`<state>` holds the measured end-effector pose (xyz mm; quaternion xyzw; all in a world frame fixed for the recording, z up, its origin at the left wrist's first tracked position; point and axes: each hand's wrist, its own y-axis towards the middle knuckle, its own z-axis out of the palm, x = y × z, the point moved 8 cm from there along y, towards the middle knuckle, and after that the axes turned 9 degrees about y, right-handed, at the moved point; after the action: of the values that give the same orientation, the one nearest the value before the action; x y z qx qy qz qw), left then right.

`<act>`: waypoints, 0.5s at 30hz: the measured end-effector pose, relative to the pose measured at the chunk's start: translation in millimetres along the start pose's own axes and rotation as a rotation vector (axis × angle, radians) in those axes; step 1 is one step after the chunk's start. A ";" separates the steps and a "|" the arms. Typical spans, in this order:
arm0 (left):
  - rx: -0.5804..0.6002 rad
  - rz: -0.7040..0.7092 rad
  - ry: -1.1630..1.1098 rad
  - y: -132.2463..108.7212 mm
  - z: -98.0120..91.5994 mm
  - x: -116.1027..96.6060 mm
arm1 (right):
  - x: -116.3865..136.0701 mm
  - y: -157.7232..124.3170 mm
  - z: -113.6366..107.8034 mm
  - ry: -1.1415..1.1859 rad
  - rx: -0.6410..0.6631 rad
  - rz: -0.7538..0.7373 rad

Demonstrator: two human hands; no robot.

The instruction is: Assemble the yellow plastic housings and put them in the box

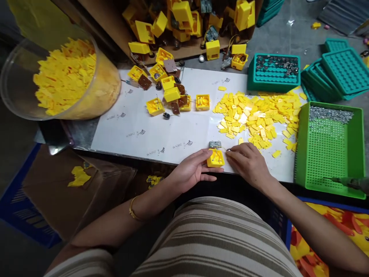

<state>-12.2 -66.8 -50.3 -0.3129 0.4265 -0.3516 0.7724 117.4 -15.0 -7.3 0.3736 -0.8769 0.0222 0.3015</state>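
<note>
My left hand (190, 171) grips a small yellow plastic housing (215, 159) at the table's front edge, its open side facing up. Thin wires run inside the housing, and a small grey-green part (215, 144) sits against its far rim. Just to the right, my right hand (250, 163) is closed in a pinch on a small dark round part (228, 150), mostly hidden by the fingertips; a thin wire leads from it toward the housing. Loose yellow flat pieces (262, 130) lie beyond my right hand. More yellow housings (203, 102) with wires and brown boards lie farther back.
A clear tub (108, 88) of yellow pieces stands at left. A carton (115, 34) of wired housings is at the back. Right are a teal tray (273, 86) of small round parts and a green basket (301, 154) with screws and a power screwdriver (350, 183).
</note>
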 end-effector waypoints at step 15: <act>-0.329 0.368 0.674 -17.6 -17.2 -37.9 | -17.0 12.8 4.6 -0.011 0.263 0.349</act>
<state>-46.9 -49.1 -27.4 -0.2178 0.7548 -0.2176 0.5792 115.6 3.8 -17.9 0.2522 -0.9195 0.1865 0.2370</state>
